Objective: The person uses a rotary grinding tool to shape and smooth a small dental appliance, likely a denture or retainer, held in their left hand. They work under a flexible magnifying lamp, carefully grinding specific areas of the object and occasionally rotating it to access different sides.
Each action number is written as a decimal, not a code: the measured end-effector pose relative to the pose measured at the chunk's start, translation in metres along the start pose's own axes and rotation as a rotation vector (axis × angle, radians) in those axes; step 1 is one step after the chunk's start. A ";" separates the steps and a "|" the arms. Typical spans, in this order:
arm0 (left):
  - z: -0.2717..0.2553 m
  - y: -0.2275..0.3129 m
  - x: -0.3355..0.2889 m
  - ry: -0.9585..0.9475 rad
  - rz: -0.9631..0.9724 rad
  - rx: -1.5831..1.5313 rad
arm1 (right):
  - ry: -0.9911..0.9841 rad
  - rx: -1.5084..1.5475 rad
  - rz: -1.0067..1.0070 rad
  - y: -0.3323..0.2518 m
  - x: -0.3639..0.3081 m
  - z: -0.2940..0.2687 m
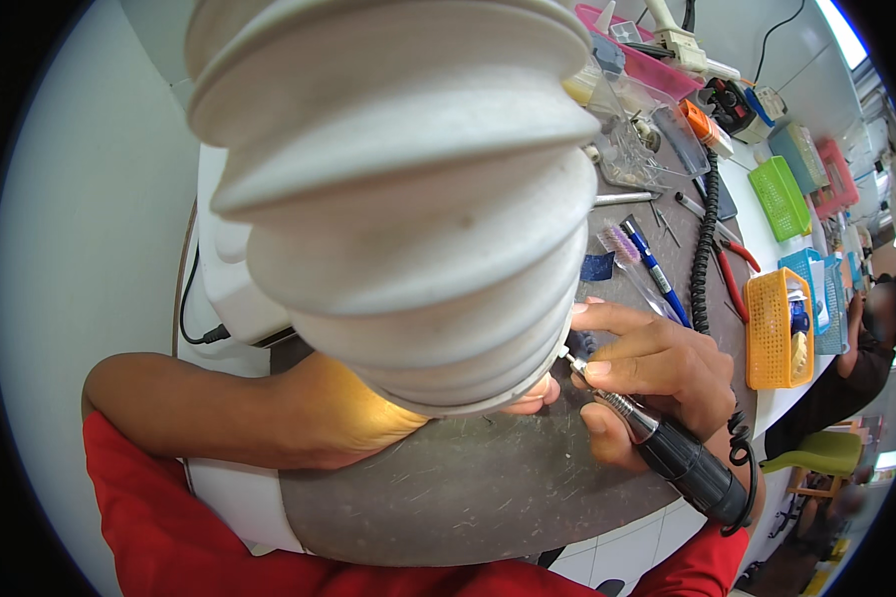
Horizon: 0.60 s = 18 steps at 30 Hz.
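Head view. The grey counter [418, 507] extends beneath both grips; a pale wall stands at far left. The right grip [662, 373] is closed on the handpiece [695, 468], with thumb and fingers near its metal nose. The body slopes down and right from the grip; the tip [566, 353] points up-left, at the rim of the ribbed hose [418, 229]. The left grip [363, 413], left of the right one, is mostly hidden by the hose; whether it holds anything cannot be told.

Cautions:
1. Slip: the left grip's fingertips [540, 394] lie near the tip. A loosened hold could drive the tip into them.
2. Contact: the hose rim is very near the tip. A small leftward drift could strike it.
3. Snag: the coiled cord [704, 249] runs beyond and right of the right grip. A sharp pull could deflect the handpiece.
4. Disturbance: the brush [623, 245] and pen [657, 274] lie just beyond the right grip. A careless forward reach could scatter them.
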<state>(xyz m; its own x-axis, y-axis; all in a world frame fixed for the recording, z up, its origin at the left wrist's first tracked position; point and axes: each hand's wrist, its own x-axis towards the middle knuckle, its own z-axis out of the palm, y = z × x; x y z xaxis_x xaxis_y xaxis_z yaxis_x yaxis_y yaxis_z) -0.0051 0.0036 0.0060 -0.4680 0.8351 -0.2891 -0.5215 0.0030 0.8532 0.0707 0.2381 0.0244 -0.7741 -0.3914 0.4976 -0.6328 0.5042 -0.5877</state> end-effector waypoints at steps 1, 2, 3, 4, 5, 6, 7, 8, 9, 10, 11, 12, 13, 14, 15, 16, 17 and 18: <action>-0.002 -0.002 0.001 -0.010 0.007 0.005 | -0.004 -0.003 -0.002 0.000 0.000 -0.001; -0.004 -0.004 0.001 -0.021 0.014 0.010 | -0.019 -0.006 -0.027 0.000 0.002 -0.002; -0.005 -0.004 0.000 -0.028 0.024 0.039 | -0.034 -0.008 -0.054 0.000 0.003 -0.003; -0.006 -0.004 0.000 -0.036 0.033 0.068 | -0.022 -0.005 -0.029 -0.001 0.002 -0.003; -0.006 -0.004 -0.001 -0.032 0.032 0.062 | -0.010 -0.001 -0.004 -0.003 0.001 -0.002; -0.006 -0.004 0.000 -0.030 0.030 0.055 | -0.010 0.003 -0.002 -0.002 0.001 -0.002; -0.004 -0.005 0.001 -0.017 0.018 0.013 | -0.010 0.008 0.000 -0.001 0.000 -0.001; -0.003 -0.005 0.001 -0.004 0.005 -0.030 | -0.021 0.014 -0.024 0.001 0.001 -0.001; -0.002 -0.002 0.000 -0.009 0.024 0.009 | -0.026 0.014 -0.035 0.001 0.002 -0.002; -0.002 0.002 0.000 -0.015 0.042 0.049 | -0.031 0.014 -0.047 0.000 0.002 -0.003; -0.002 0.004 -0.001 -0.020 0.061 0.088 | -0.029 0.008 -0.042 -0.001 0.002 -0.003; -0.001 0.004 -0.001 -0.008 0.053 0.068 | -0.028 0.003 -0.035 -0.001 0.002 -0.002; 0.000 0.003 -0.001 0.005 0.046 0.049 | -0.019 0.008 -0.024 -0.001 0.001 -0.001; 0.001 0.003 -0.001 0.019 0.039 0.030 | -0.009 0.012 -0.013 0.000 0.001 0.000; 0.001 0.002 -0.001 0.011 0.050 0.035 | -0.008 0.010 -0.014 0.000 0.001 0.000; 0.000 0.000 0.000 0.003 0.061 0.040 | -0.007 0.008 -0.016 0.000 0.001 0.000; 0.000 0.000 0.000 -0.004 0.073 0.044 | -0.015 0.003 -0.032 0.000 0.001 -0.001; 0.001 0.001 0.000 0.005 0.064 0.010 | -0.022 -0.002 -0.047 0.000 0.001 -0.001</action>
<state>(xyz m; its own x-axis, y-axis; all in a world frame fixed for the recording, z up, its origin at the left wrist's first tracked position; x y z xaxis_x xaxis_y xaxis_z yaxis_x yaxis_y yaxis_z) -0.0048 0.0045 0.0069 -0.5032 0.8313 -0.2361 -0.4833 -0.0443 0.8743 0.0701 0.2388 0.0257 -0.7436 -0.4320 0.5103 -0.6686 0.4865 -0.5624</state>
